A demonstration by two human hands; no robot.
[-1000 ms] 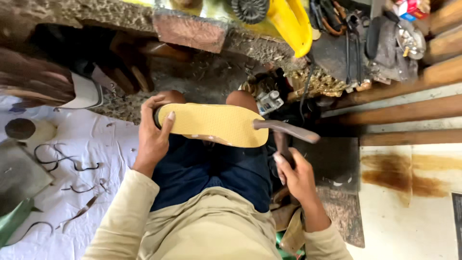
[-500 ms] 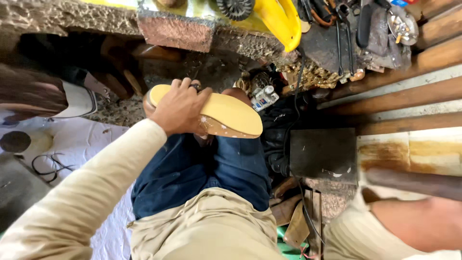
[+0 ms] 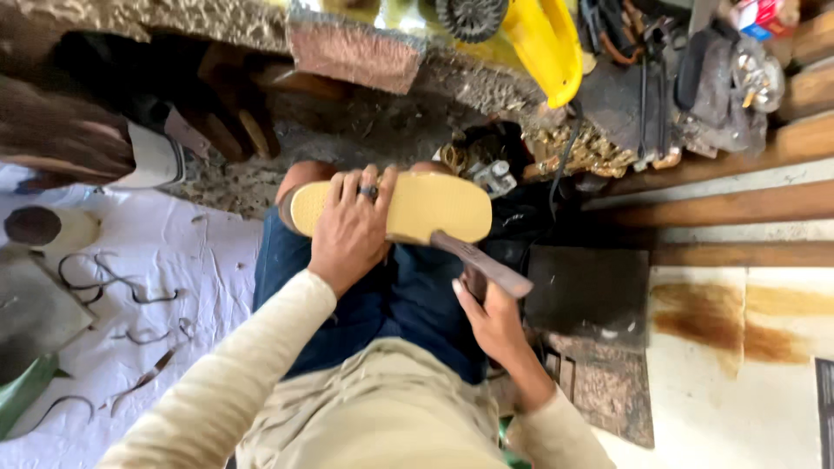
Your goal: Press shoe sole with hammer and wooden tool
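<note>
Up at one o'clock, a small red-and-blue box sits on the cluttered shelf, corner only, nothing more to tell of it. One yellow sole lies across the knees at centre frame, pale face up. Left hand is flat on top of it, fingers spread toward twelve, one dark ring showing; the grip is pressing down, not wrapped round. Right hand, at five o'clock of the sole, has its grip clamped on one brown tool, whose tip meets the sole's near edge. Half a second ago that right hand was swung out wide at four o'clock, away from the sole; now it's back in with the tool. Left hand has held its place. At nine o'clock, a white sheet carries several curved metal hooks.
</note>
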